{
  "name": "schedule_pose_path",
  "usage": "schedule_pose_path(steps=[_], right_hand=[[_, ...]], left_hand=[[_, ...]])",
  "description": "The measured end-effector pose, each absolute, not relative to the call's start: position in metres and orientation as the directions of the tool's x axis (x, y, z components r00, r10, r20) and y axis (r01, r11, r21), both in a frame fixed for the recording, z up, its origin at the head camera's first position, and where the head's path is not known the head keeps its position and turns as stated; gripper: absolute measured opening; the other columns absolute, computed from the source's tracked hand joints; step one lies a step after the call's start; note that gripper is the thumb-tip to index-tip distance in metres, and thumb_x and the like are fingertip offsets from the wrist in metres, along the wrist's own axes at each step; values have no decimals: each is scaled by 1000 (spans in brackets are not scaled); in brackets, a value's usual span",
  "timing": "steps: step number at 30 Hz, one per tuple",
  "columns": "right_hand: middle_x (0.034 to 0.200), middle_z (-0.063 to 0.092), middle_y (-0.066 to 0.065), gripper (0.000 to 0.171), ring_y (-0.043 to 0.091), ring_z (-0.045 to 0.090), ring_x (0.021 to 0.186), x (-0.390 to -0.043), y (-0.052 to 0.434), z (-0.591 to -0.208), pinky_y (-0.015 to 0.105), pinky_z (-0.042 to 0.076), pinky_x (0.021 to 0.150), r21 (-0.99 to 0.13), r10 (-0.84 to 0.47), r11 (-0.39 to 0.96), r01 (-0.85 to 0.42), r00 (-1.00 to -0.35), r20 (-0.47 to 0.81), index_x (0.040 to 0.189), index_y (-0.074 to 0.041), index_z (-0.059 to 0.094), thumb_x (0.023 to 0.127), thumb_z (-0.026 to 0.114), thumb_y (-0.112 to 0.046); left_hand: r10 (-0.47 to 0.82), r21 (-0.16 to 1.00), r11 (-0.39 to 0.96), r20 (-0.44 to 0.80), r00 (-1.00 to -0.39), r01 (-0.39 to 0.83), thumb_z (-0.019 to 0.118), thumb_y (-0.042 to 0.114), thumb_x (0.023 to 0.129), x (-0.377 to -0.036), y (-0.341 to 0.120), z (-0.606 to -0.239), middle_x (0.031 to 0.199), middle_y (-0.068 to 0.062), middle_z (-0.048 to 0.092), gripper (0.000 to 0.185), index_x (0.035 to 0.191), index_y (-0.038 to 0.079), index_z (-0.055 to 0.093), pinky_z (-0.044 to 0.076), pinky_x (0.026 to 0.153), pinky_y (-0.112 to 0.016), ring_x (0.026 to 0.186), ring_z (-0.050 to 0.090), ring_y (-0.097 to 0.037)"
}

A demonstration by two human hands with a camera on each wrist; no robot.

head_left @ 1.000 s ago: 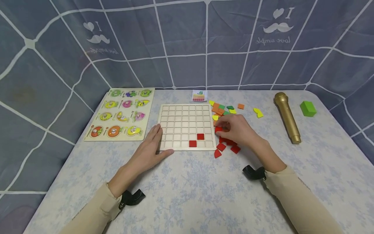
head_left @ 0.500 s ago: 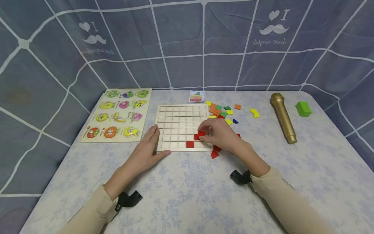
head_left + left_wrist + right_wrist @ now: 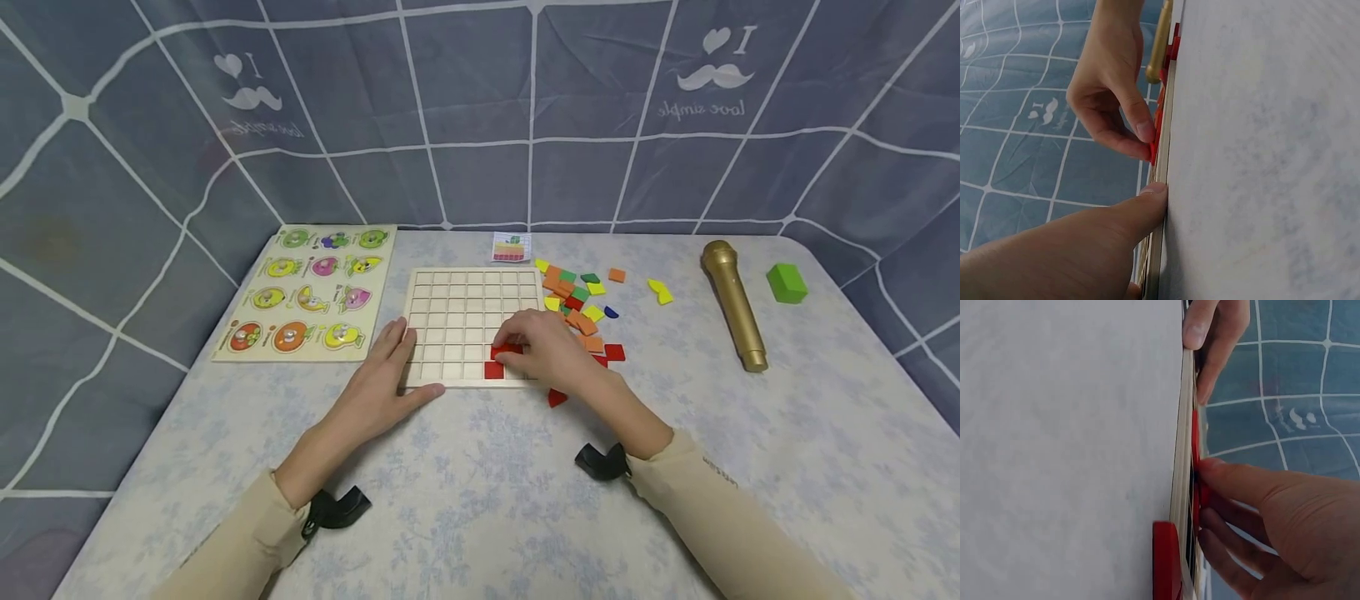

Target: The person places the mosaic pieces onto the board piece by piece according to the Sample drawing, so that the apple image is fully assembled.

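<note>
Red square tile (image 3: 507, 351): pinched in your right hand (image 3: 551, 350), over the wooden grid board's (image 3: 474, 300) lower rows, above the seated red tile (image 3: 493, 371). Lower it flat, edges square to its cell. Left hand (image 3: 382, 387): fingers spread, steadying the board's corner; press firmly.

Pale matt wooden grid board (image 3: 474, 321), glossy red tile (image 3: 507, 351), shiny gold microphone (image 3: 733, 302), printed cloth table cover (image 3: 480, 500)
</note>
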State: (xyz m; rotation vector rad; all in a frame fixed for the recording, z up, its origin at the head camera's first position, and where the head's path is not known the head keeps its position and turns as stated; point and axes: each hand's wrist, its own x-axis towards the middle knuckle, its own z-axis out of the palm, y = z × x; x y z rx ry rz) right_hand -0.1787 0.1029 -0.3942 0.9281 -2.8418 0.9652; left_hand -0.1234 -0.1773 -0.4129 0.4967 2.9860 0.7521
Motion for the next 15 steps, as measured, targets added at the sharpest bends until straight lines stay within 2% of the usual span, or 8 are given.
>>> schedule_pose_path(steps=[9,15], right_hand=[[103,80,4,13,24,70,104,-175,100,-395,42,57,95,-532,-559,619,-578,-800,219,106,-8,82,93,81,-11],[114,78,4,23,25,68,108,-171,108,-395,45,53,101,-545,-574,610,-575,-795,196,117,-7,79,95,78,-14]], left_hand=[[312,465,833,54,-949,300,75,47,96,-125,-176,-412,174,-26,15,99,162,-9,27,24,129,-58,163,13,-43],[307,489,820,62,-950,297,78,44,95,-126,-175,-413,173,-26,18,99,162,-9,28,28,127,-58,162,17,-42]])
